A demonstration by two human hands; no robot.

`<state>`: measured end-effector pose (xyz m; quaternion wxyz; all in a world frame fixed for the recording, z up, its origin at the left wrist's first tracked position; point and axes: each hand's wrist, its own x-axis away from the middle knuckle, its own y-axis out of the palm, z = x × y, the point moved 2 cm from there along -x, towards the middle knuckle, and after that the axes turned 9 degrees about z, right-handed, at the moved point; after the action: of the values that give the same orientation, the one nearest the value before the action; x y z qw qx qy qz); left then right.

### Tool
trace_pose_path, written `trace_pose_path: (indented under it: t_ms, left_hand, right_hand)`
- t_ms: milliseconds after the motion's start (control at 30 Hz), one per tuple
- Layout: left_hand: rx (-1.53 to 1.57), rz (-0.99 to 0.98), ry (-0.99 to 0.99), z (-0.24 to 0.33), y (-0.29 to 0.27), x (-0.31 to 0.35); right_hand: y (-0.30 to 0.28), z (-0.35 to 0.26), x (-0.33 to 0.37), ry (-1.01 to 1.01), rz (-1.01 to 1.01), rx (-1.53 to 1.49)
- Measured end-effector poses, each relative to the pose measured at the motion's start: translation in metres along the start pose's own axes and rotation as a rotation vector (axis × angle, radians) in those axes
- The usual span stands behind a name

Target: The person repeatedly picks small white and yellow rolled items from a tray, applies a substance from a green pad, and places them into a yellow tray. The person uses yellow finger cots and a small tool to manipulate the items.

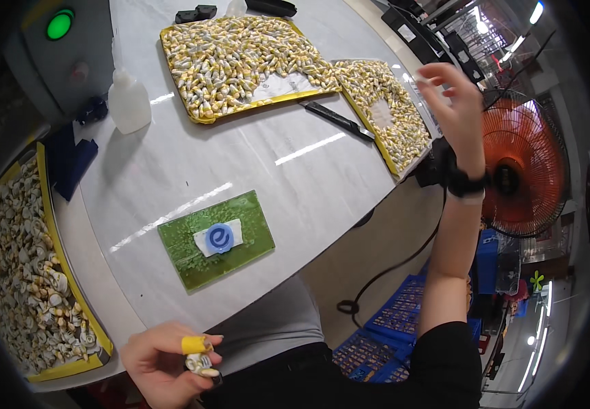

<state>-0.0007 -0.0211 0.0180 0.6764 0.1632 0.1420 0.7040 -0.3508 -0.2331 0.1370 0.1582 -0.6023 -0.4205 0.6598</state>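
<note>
My left hand (162,365), at the table's lower edge, pinches small shiny whitish-yellow pieces (201,364) between thumb and fingers. Yellow tape wraps one of its fingertips. Raised at the right, my right hand (453,102) has loosely curved fingers held apart, with nothing visible in them. It is near a yellow-edged tray (396,167) of small white-and-yellow pieces. On the table in front of me lies a green plate (203,273) bearing a white piece and a round blue disc (220,238) with a dark curved mark.
A larger yellow-edged tray (261,103) of similar pieces lies at the back, beside a black-handled cutter (339,121). A white bottle (129,103) stands back left. Another filled tray (70,273) lines the left. An orange-lit fan (523,163) and blue crates (384,341) are at the right.
</note>
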Motion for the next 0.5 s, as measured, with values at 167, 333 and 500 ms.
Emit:
trace_pose_path:
  t_ms: [167,333,500]
  left_hand:
    - [0.048,0.048,-0.064,0.000,-0.003,0.003]
    - [0.042,-0.016,-0.072,-0.006,-0.004,-0.002]
    - [0.050,0.118,-0.110,-0.003,0.001,-0.002]
  right_hand:
    - [0.056,0.097,0.019,0.154,-0.610,0.167]
    - [0.066,0.110,0.041,0.068,-0.497,0.138]
    - [0.062,0.079,0.029,0.152,-0.283,-0.012]
